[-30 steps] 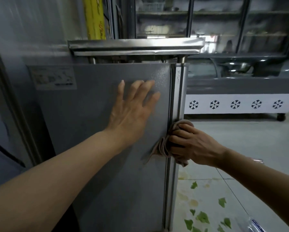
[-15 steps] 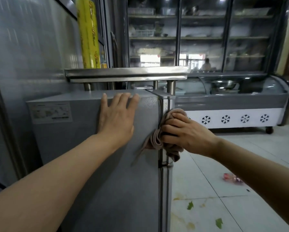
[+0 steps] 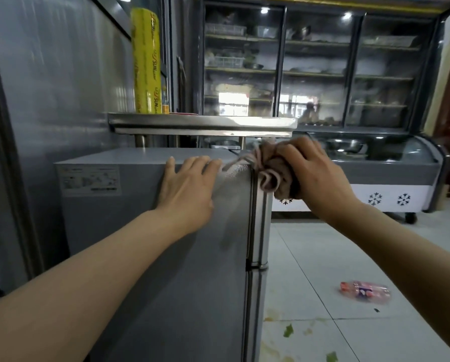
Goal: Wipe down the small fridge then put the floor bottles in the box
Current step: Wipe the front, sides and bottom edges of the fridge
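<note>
the left hand [image 3: 186, 192] lies flat with straight fingers on the side of the small grey fridge [image 3: 145, 257], its fingertips at the top edge. the right hand [image 3: 315, 176] grasps a bunched pinkish cloth [image 3: 269, 169] against the fridge's top right corner, by the door edge. a pink bottle [image 3: 364, 292] lies on its side on the tiled floor [image 3: 323, 257] to the right, well apart from the fridge. a yellow roll [image 3: 146, 61] stands on the steel shelf [image 3: 203, 122] behind the fridge.
</note>
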### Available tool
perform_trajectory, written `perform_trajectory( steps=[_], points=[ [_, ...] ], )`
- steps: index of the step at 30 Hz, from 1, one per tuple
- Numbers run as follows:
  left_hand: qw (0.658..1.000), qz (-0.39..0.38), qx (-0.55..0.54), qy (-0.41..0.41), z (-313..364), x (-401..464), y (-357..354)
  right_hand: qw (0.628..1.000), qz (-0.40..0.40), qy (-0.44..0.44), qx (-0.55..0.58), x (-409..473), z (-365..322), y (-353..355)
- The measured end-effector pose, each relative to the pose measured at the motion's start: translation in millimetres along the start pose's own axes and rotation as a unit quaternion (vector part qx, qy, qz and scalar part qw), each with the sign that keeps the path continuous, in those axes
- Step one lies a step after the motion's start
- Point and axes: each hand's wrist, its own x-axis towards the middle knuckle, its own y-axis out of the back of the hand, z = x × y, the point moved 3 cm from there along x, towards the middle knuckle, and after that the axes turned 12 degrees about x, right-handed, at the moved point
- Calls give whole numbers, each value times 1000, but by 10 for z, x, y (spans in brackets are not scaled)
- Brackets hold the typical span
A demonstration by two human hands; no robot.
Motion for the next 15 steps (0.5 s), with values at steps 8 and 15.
perform_trajectory(
  steps=[8,15],
  points=[
    [996,55,-65,-19,17,87,62,981,-43,-189,-28,-363,340,-97],
    [989,16,-137,-51,99,538,193,945,-134,-299,9,-265,493,-126]
  ],
)
